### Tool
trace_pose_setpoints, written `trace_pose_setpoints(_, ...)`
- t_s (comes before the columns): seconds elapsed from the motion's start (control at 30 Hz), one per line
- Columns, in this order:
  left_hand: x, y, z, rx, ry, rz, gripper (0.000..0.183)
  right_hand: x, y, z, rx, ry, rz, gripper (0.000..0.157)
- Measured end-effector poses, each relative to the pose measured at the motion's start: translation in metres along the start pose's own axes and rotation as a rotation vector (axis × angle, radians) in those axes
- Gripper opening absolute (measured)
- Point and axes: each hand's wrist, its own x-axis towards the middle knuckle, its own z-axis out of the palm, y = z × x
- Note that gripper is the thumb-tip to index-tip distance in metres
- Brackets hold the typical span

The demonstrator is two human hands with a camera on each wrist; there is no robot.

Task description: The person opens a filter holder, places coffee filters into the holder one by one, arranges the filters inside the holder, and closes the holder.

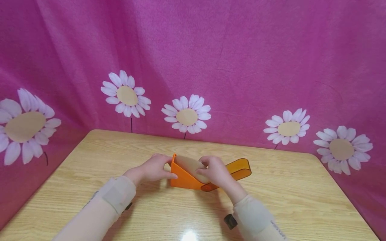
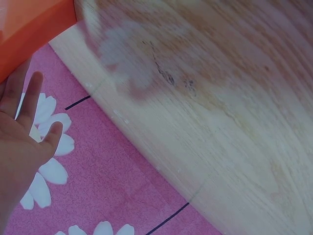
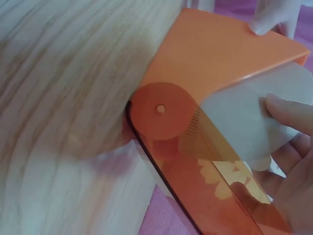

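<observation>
An orange wedge-shaped box [image 1: 184,177] sits on the table with its amber see-through lid [image 1: 241,170] swung back to the right on a round hinge. Tan coffee filter paper [image 1: 188,165] with a curved edge stands inside it. My left hand [image 1: 154,168] grips the tall left end of the box, thumb on the near side; in the left wrist view its outer fingers stretch out below the box [image 2: 39,32]. With thumb and fingers, my right hand [image 1: 215,170] pinches the filter paper [image 3: 244,117] at its outer edge, above the hinge. The right wrist view shows some fingers behind the paper.
Under the box is a light wood-grain table [image 1: 144,214]. A pink cloth [image 1: 229,60] printed with white daisies hangs along its back and sides. Black pieces of the wrist gear, one being a clip [image 1: 230,221], hang below the forearms near the tabletop.
</observation>
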Motion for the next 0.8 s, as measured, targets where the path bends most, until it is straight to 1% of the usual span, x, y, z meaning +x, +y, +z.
trace_pose_setpoints(0.17,0.000,0.000,-0.001,0.023,0.004,0.023,0.044,-0.001,-0.001,0.008,-0.109,0.048,-0.024,0.021)
trace_pose_setpoints(0.23,0.000,0.000,-0.001,0.031,0.004,0.027,0.044,-0.002,-0.001,0.011,-0.129,0.058,-0.021,0.021)
trace_pose_setpoints(0.37,0.000,0.000,-0.001,0.033,0.000,0.023,0.044,-0.002,-0.002,0.016,-0.146,0.050,-0.011,0.024)
trace_pose_setpoints(0.53,0.000,0.000,-0.001,0.026,-0.004,0.016,0.044,-0.002,-0.002,0.020,-0.187,0.038,0.007,0.021)
trace_pose_setpoints(0.67,0.001,-0.001,-0.001,0.020,-0.006,0.022,0.043,-0.002,-0.002,0.017,-0.202,0.027,0.021,0.015)
trace_pose_setpoints(0.8,0.000,-0.002,0.000,0.033,-0.001,0.043,0.041,-0.005,-0.004,0.007,-0.195,0.004,0.076,0.008)
